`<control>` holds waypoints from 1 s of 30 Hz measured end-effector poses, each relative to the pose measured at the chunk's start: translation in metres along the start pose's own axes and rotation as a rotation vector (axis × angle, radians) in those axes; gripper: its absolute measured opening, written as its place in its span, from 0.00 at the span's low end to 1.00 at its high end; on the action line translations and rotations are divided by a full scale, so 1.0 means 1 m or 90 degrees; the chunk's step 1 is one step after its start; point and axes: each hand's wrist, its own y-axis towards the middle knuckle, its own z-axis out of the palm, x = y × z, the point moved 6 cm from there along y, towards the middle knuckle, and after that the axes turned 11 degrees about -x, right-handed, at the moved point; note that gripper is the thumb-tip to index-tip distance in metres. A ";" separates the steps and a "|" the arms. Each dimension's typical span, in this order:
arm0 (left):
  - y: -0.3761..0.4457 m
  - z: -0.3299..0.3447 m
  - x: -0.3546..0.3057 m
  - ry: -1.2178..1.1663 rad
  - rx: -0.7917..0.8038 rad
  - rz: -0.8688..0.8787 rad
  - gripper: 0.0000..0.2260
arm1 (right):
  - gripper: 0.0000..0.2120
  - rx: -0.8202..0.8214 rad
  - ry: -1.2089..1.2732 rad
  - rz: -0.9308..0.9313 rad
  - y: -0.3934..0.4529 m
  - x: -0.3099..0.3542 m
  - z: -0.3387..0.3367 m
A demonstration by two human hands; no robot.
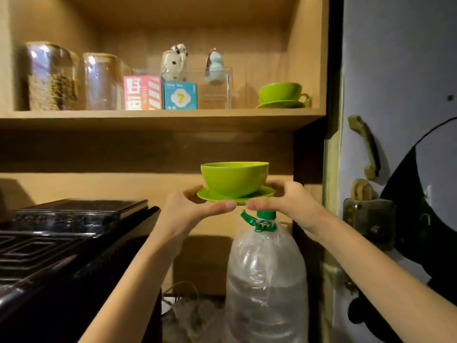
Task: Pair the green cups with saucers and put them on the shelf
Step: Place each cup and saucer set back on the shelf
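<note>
Upright, green cup (234,179) sits on saucer (265,191) between both hands.

The smooth, glossy green plastic cup (234,178) sits on a matching plastic saucer (236,194). The light wooden shelf (158,118) looks matt. The clear plastic water bottle (265,280) is crinkled and shiny.

Two glass jars stand at the upper left of the frame, the big jar (50,76) partly filled with something brown and the smaller jar (102,81) just beside it. Right of them sit a red-and-white box (142,93) and a blue box (181,95) marked with a question mark. Behind these, a spotted figurine (175,60) and a pale blue figurine (214,65) perch on a clear case (217,91). At lower centre stands a large water bottle (265,276) with a green cap. A black appliance (64,243) fills the lower left.
</note>
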 end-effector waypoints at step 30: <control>0.219 0.002 -0.091 -0.027 0.078 0.069 0.44 | 0.55 -0.088 -0.050 -0.021 0.193 0.089 -0.041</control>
